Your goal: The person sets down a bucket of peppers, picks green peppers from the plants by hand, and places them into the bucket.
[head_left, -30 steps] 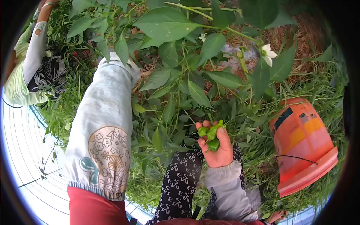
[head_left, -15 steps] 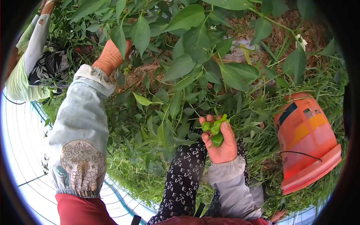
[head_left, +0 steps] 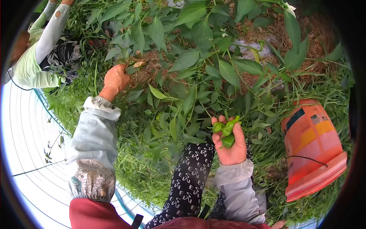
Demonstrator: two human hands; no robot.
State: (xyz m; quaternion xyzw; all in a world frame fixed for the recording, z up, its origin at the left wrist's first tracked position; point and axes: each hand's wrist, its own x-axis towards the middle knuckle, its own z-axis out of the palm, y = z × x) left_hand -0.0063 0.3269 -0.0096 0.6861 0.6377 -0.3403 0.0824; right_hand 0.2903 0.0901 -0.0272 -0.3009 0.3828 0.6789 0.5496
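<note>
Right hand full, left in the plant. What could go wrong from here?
1. The right hand holds several green peppers in one bunch; one might slip out and be hard to spot against the similarly green leaves.
2. The left hand is in the foliage, its fingertips hard to make out; a careless tug might tear leaves.
3. The orange bucket sits in grass; a bump might shift it.

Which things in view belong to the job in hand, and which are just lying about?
Part of the job:
green peppers, held in the right hand
pepper plants, the left hand at their foliage
orange bucket, probably; untouched, inside not visible

Just about:
dry straw on the ground
grass around the bucket
</note>
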